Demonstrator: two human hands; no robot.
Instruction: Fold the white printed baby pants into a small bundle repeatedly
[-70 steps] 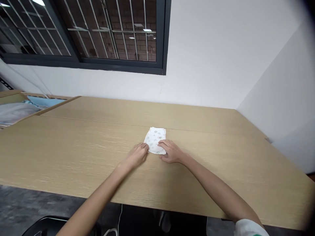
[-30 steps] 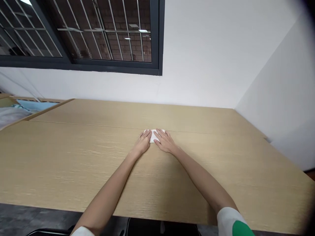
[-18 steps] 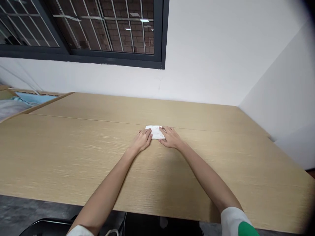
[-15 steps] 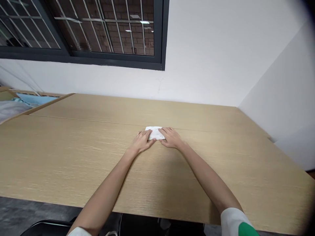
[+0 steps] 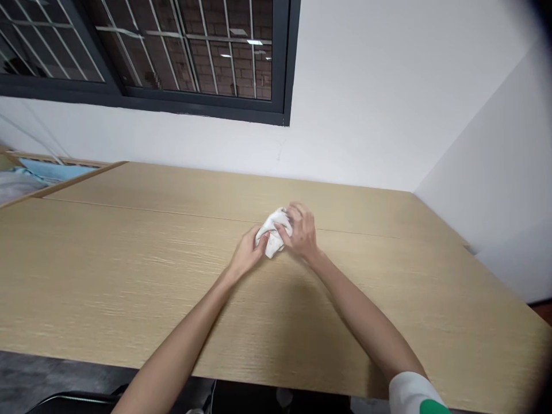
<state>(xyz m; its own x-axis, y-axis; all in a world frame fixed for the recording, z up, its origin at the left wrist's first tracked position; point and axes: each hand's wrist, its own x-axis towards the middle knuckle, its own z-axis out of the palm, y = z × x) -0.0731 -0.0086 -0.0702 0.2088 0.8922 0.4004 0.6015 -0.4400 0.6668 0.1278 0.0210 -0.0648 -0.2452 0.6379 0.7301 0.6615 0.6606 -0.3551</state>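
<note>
A small white cloth [image 5: 276, 229], with faint marks on it, is bunched and tilted between my two hands over the wooden tabletop [image 5: 172, 259]. My left hand [image 5: 249, 250] grips its left side, thumb on the near face and fingers behind. On the right side, my right hand [image 5: 302, 231] pinches the cloth with the thumb in front; its fingers are curled and slightly blurred. Part of the cloth is hidden by the fingers. Whether its lower corner touches the table I cannot tell.
Behind the table rises a white wall [image 5: 353, 103] with a dark-framed, barred window [image 5: 185, 52]. At the far left is a wood-edged compartment with light blue fabric [image 5: 60, 170]. A black chair [image 5: 73, 402] stands at the near edge. A thin seam crosses the tabletop.
The cloth lay flat and folded under both hands; now it is lifted, crumpled and tilted. My right hand has risen and curled around its right side, and my left hand has closed on the left.
</note>
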